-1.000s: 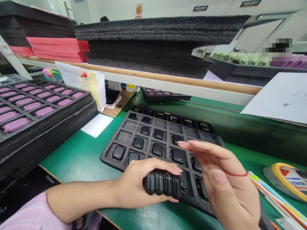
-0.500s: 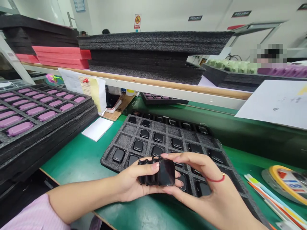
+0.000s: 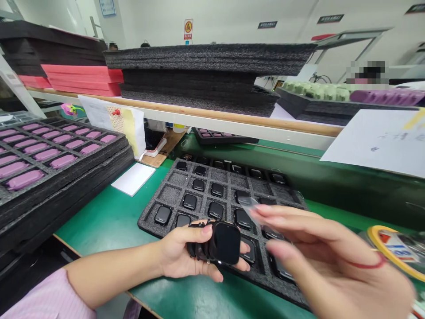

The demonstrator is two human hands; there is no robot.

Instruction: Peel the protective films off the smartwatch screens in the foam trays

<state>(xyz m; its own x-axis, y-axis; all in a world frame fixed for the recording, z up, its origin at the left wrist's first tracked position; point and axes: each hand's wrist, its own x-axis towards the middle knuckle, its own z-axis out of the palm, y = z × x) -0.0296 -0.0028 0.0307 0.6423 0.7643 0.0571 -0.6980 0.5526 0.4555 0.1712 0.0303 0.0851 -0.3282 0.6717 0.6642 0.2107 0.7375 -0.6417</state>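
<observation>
Left hand (image 3: 184, 252), palm up at 6 o'clock, its grip clamped on a stack of black watch units (image 3: 226, 243) standing on edge, the thumb side hidden behind them and fingers showing below. The stack sits over the near part of a black foam tray (image 3: 169, 192), whose cells hold more black units in rows. Right hand (image 3: 325, 257), motion-blurred at 4 o'clock, reaches across the tray's right side with fingers extended. A small clear film (image 3: 247, 203) shows at its fingertips, but the blur leaves it impossible to tell whether that grip is closed on it.

The tray lies on a green tabletop (image 3: 99, 226). At 9 o'clock, a stack of foam trays (image 3: 66, 199) carries pink units (image 3: 25, 179); a white card (image 3: 133, 178) lies beside it. A roll of tape (image 3: 392, 248) with a yellow rim sits at 3 o'clock, just past the right hand. Overhead, a wood-edged shelf (image 3: 199, 116) bears dark foam sheets (image 3: 189, 82) and red foam (image 3: 79, 79). A sheet of paper (image 3: 375, 141) hangs over its edge at 2 o'clock. A pink sleeve (image 3: 43, 297) covers the left forearm at 7 o'clock.
</observation>
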